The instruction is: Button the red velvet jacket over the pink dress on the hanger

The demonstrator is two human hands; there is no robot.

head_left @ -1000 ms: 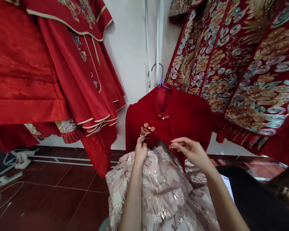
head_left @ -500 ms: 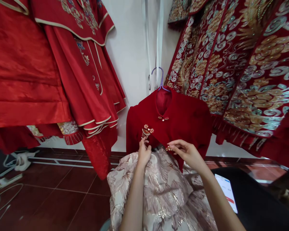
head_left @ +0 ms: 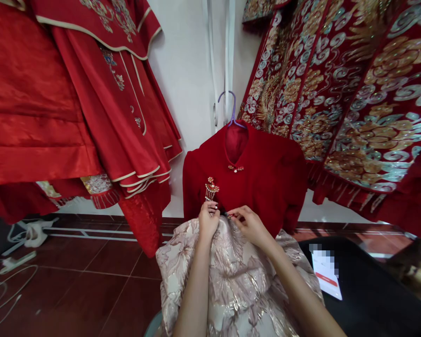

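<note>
A dark red velvet jacket (head_left: 266, 159) hangs on a purple hanger (head_left: 233, 110), its lower front lying against a pale floral brocade skirt (head_left: 238, 276) over the lap. A beaded frog button (head_left: 235, 168) fastens its collar. At its left chest sits a gold and red brooch (head_left: 211, 188) with dangling strands. Just below the brooch, my left hand (head_left: 208, 222) is closed on the jacket's front edge. My right hand (head_left: 250, 225) pinches the jacket's other front edge at a small beaded frog fastening, mostly covered by the fingertips. Both hands are close together.
Red garments with cream piping (head_left: 115, 117) hang on the left, and heavily embroidered red garments (head_left: 337, 107) on the right. A phone (head_left: 326, 276) lies on a black surface (head_left: 368, 290). White cables (head_left: 17, 267) and a power strip are on the tiled floor.
My right hand has moved left toward my left hand, bringing the jacket's front edge with it. My left hand stays near the brooch. The view has shifted slightly.
</note>
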